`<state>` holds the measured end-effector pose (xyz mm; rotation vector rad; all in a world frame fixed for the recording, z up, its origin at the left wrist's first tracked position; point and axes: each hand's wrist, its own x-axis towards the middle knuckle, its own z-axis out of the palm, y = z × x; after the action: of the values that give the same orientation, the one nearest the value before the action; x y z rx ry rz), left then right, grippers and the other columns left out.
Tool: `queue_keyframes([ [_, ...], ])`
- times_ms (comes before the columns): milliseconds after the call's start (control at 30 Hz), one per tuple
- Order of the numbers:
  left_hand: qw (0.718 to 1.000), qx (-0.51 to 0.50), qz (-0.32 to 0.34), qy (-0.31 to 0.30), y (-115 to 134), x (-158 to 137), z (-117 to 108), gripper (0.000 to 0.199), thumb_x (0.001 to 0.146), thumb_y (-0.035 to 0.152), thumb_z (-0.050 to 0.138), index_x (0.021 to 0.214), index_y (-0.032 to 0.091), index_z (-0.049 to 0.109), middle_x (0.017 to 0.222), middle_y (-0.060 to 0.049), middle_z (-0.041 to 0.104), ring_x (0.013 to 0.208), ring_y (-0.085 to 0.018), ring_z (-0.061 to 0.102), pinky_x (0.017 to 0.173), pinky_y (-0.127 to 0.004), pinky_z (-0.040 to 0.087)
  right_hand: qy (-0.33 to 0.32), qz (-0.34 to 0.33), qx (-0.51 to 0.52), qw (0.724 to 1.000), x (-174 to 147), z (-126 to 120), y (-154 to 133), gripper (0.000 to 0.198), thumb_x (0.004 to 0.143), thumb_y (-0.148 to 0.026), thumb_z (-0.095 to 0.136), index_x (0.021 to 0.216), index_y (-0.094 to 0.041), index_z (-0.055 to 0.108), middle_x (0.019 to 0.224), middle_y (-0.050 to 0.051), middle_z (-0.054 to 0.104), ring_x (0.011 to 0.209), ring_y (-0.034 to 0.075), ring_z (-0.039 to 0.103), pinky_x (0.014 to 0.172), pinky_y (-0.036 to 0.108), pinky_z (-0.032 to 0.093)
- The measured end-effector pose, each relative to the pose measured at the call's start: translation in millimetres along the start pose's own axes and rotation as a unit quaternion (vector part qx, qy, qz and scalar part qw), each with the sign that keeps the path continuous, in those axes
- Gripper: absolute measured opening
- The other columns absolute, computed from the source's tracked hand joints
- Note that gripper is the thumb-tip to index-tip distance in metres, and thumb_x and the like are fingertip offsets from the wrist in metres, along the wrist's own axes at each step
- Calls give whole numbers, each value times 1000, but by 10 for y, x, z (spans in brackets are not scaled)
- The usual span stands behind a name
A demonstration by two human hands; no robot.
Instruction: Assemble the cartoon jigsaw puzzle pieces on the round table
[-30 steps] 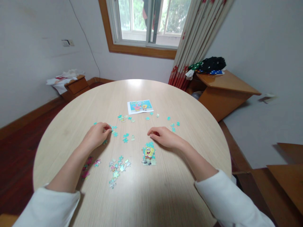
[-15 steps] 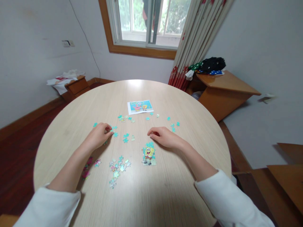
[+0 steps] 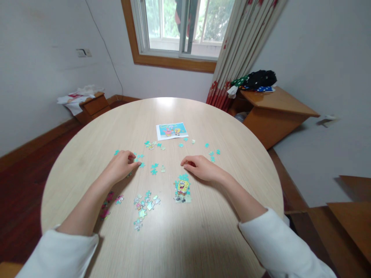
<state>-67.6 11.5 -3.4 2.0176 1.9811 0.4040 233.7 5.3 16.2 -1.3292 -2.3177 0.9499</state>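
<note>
My left hand [image 3: 124, 166] is at the left of the table, its thumb tip at a teal puzzle piece [image 3: 142, 165]. Its thumb and curled fingers stand apart, with nothing visible between them. My right hand [image 3: 199, 166] rests loosely on the table with its fingers bent and a small gap to the thumb; no piece shows in it. Just below it lies a joined puzzle section [image 3: 182, 188] with a yellow cartoon figure and teal edges. Two teal pieces [image 3: 154, 168] and a pale piece [image 3: 162, 169] lie between the hands.
A printed reference picture [image 3: 172, 131] lies toward the back of the round table [image 3: 214, 231]. Loose pieces [image 3: 142, 213] spread at the front, with pink ones [image 3: 119, 199] beside my left forearm. More teal pieces [image 3: 212, 158] lie beyond my right hand. A wooden cabinet [image 3: 278, 102] stands at right.
My left thumb has shifted slightly to the right, and its gap to the fingers looks a bit wider. My right hand has stayed nearly still.
</note>
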Motion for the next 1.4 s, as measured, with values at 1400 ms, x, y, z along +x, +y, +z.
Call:
queue_keyframes([
  [1400, 959, -275, -42, -57, 175, -81, -161, 19, 67, 36, 61, 74, 21, 52, 66, -1, 65, 67, -19, 65, 63, -32, 49, 15, -10, 17, 1000, 4, 9, 4, 21, 87, -14, 47, 91, -15, 68, 86, 6, 69, 75, 13, 57, 70, 25, 40],
])
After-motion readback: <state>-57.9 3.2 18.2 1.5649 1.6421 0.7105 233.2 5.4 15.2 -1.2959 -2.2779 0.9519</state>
